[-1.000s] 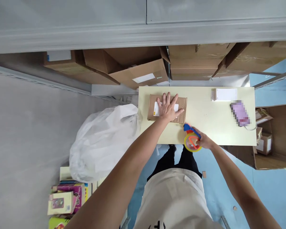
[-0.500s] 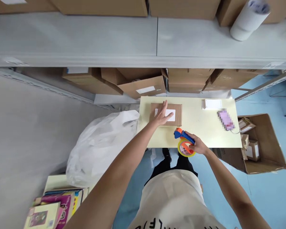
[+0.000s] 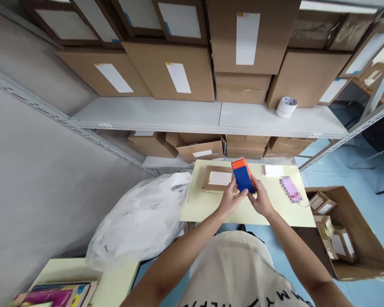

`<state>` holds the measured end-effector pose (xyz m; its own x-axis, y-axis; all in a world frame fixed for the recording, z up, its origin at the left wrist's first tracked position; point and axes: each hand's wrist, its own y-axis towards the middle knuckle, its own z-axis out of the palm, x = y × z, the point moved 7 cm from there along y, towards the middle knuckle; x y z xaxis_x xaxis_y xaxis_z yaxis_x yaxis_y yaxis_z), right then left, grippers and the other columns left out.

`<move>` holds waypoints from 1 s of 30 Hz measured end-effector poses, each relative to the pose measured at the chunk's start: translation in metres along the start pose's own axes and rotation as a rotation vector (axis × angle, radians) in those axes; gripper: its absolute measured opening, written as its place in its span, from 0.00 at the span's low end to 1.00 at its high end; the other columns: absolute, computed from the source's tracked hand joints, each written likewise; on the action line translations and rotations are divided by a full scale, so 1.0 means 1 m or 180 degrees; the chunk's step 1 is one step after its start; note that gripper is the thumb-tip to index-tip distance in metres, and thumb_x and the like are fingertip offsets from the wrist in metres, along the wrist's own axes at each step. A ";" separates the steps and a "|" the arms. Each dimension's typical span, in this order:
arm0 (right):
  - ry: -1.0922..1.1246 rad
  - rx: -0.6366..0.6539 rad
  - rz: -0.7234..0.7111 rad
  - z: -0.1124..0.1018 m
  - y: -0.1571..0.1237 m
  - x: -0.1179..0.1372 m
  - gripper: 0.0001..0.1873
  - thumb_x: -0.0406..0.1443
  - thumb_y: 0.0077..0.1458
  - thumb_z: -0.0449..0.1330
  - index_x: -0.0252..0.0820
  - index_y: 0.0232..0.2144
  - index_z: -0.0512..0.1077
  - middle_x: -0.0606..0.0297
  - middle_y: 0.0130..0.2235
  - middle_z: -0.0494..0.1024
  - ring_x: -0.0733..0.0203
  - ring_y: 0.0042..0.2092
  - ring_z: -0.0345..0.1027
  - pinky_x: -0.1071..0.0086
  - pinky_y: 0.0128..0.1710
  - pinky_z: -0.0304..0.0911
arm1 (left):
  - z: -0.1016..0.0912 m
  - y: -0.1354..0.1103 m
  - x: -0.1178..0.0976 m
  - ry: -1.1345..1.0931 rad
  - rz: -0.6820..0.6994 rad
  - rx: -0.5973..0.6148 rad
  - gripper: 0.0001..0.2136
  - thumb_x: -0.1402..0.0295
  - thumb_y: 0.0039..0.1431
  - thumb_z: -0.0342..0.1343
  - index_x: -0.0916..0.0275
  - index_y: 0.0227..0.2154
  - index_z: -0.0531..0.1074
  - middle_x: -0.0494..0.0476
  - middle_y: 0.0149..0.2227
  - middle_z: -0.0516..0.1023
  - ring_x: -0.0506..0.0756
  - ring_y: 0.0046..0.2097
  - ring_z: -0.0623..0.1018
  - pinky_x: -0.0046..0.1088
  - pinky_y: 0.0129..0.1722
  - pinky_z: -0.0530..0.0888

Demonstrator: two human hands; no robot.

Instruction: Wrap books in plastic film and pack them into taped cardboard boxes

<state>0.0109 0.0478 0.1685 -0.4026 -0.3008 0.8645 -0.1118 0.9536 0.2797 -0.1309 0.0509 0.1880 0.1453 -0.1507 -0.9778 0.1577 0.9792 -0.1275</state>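
from where i stand, a blue-and-orange hand-held tape dispenser (image 3: 242, 177) is up over a pale yellow rectangular table (image 3: 281, 215), just right of a flat brown cardboard box (image 3: 216, 169) as i look at it. its long axis runs mostly away from the white printed shirt (image 3: 233, 264), leaning a little left; the orange end points toward the grey metal shelf (image 3: 141, 111), and the flat blue face is upward. the left hand (image 3: 229, 200) and the right hand (image 3: 261, 201) both grip it, fingers bent in narrowly on either side, thumbs nearly meeting at the near blue end. the box lies flat, its length running left to right, a white label (image 3: 220, 178) on top. farther right lie a white stack of slips (image 3: 273, 171) and a pink, blurred-out rectangular thing (image 3: 290, 189). i can't tell how high the dispenser is above the table.
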 end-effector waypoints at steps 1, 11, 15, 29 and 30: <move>-0.0267 -0.0027 -0.0218 -0.004 0.008 0.011 0.32 0.32 0.56 0.57 0.49 0.62 0.59 0.52 0.54 0.72 0.49 0.52 0.71 0.51 0.49 0.71 | 0.006 0.007 -0.008 -0.0253 0.0007 -0.0084 0.27 0.55 0.49 0.66 0.59 0.51 0.71 0.61 0.50 0.79 0.59 0.49 0.79 0.34 0.46 0.77; -0.1485 -0.0072 -0.1833 -0.051 0.080 0.059 0.14 0.42 0.62 0.59 0.46 0.49 0.69 0.55 0.42 0.80 0.49 0.46 0.75 0.47 0.51 0.67 | 0.021 0.079 -0.046 -0.1124 -0.0265 -0.0741 0.21 0.60 0.37 0.72 0.63 0.35 0.76 0.56 0.37 0.81 0.51 0.33 0.78 0.28 0.34 0.76; -0.1455 -0.0634 -0.1522 -0.091 0.113 0.057 0.25 0.51 0.54 0.65 0.44 0.49 0.72 0.47 0.57 0.71 0.40 0.60 0.65 0.44 0.57 0.62 | 0.018 0.125 -0.071 -0.0868 -0.0154 -0.0698 0.21 0.60 0.39 0.71 0.64 0.37 0.77 0.57 0.37 0.81 0.53 0.34 0.79 0.28 0.32 0.76; -0.0802 -0.0988 -0.0400 -0.109 0.291 -0.011 0.25 0.55 0.53 0.62 0.40 0.40 0.78 0.48 0.51 0.75 0.44 0.54 0.70 0.48 0.53 0.68 | 0.027 0.309 -0.134 0.1947 0.0832 -0.0285 0.15 0.62 0.64 0.53 0.63 0.48 0.75 0.64 0.45 0.80 0.64 0.59 0.70 0.42 0.61 0.65; -0.0825 -0.1025 -0.0362 -0.107 0.294 -0.014 0.25 0.54 0.53 0.62 0.39 0.39 0.78 0.48 0.50 0.75 0.44 0.53 0.71 0.48 0.53 0.68 | 0.025 0.315 -0.132 0.2087 0.0794 -0.0266 0.15 0.62 0.65 0.51 0.64 0.48 0.75 0.65 0.44 0.79 0.64 0.59 0.70 0.43 0.60 0.65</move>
<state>0.0808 0.3311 0.2834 -0.6237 -0.3507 0.6986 0.1042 0.8484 0.5190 -0.0755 0.3757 0.2811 -0.4552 0.1666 -0.8747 0.1170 0.9850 0.1268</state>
